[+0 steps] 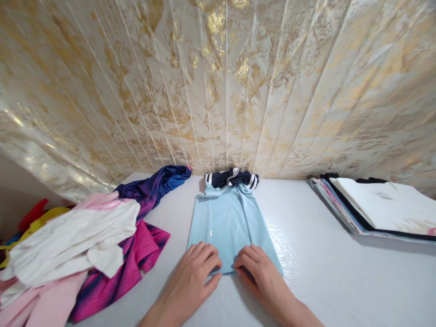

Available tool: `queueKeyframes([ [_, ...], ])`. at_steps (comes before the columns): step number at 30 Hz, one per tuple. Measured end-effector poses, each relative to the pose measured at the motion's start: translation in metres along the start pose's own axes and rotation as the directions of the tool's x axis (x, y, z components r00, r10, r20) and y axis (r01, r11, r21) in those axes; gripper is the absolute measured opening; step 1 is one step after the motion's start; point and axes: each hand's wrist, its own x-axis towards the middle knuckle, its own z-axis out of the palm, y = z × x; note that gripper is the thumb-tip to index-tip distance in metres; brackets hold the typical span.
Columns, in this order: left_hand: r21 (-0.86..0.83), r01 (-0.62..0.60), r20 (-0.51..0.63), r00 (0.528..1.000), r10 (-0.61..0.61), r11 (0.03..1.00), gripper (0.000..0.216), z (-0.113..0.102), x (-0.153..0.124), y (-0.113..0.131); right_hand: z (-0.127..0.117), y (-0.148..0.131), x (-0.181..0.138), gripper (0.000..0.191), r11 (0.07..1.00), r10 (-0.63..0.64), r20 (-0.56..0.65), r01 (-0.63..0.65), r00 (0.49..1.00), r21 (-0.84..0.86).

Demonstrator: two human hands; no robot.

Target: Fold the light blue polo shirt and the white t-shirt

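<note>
A light blue garment, apparently a shirt [226, 218], lies face down or folded in at its sides on the white table, with two long fold lines running away from me. My left hand [195, 274] pinches its near edge left of the middle. Curled over the same edge, my right hand [262, 279] grips it a little to the right. The fingertips of both hands are partly hidden under the fingers. At the shirt's far end lies a bunched navy cloth with white stripes [231, 177]; whether it is joined to the shirt I cannot tell.
On the left is a loose heap of clothes, with a white garment [78, 231] over a pink and purple one [136, 254]. To the right stands a stack of folded clothes [388, 204], white on top. A gold-patterned curtain [225, 91] hangs behind the table [316, 277].
</note>
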Motion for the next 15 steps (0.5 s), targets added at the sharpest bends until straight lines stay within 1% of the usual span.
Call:
queueKeyframes([
  [3,-0.005,-0.004,0.001,1.0,0.004,1.0,0.022,0.0024,0.0004,0.0012,0.0008,0.0001,0.0002,0.014,1.0,-0.013,-0.004,0.013,1.0,0.013],
  [9,-0.019,-0.042,-0.018,0.999,0.042,0.999,0.017,0.0071,0.0,0.0024,-0.0019,-0.0028,-0.001,0.018,1.0,-0.012,0.006,0.012,1.0,0.024],
  [15,-0.075,-0.082,-0.004,0.997,0.082,0.994,0.021,0.0046,-0.0017,0.0008,-0.0034,-0.0045,-0.0018,0.021,0.998,-0.032,0.017,0.03,0.999,0.06],
])
